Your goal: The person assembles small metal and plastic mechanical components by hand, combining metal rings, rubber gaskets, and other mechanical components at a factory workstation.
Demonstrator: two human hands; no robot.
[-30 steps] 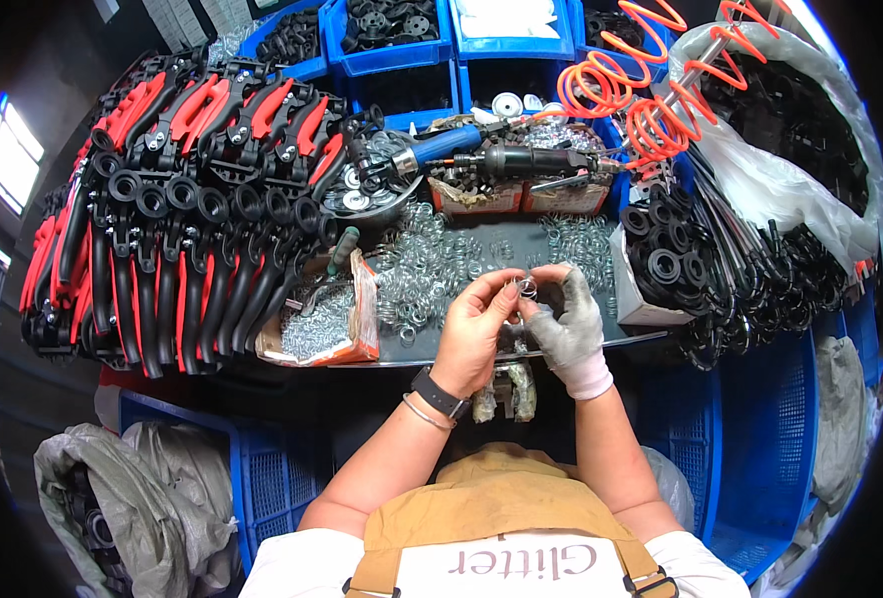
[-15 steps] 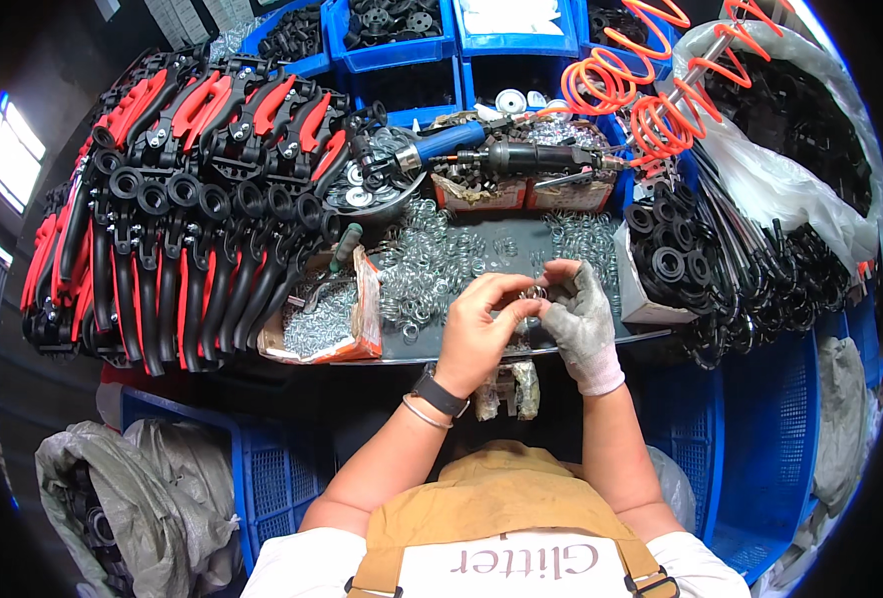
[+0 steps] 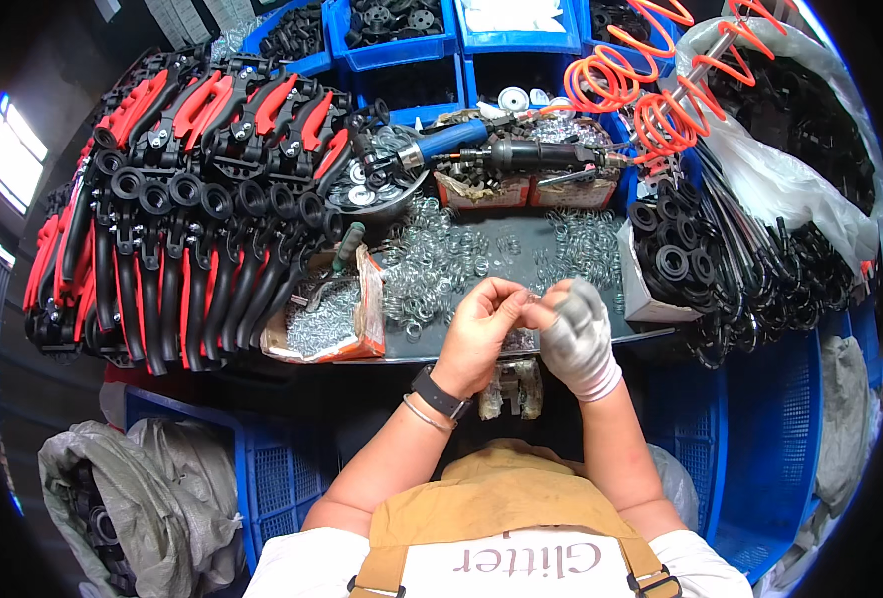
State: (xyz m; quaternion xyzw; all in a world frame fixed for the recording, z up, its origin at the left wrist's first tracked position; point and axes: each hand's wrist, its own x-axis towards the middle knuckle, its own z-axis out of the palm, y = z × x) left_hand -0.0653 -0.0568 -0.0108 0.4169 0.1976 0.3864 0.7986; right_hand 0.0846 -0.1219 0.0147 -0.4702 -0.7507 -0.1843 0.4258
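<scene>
Metal rings (image 3: 432, 269) are lying heaped on the counter (image 3: 521, 234) just beyond our hands. Our bare left hand (image 3: 481, 329) and gloved right hand (image 3: 576, 334) are pinching one small part (image 3: 533, 301) together, grips narrow.

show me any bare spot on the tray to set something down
A small dark strip of tray between the two ring piles, below the cartons, looks bare. Elsewhere crowded: handles left, black parts right, both hands at the front edge.
</scene>
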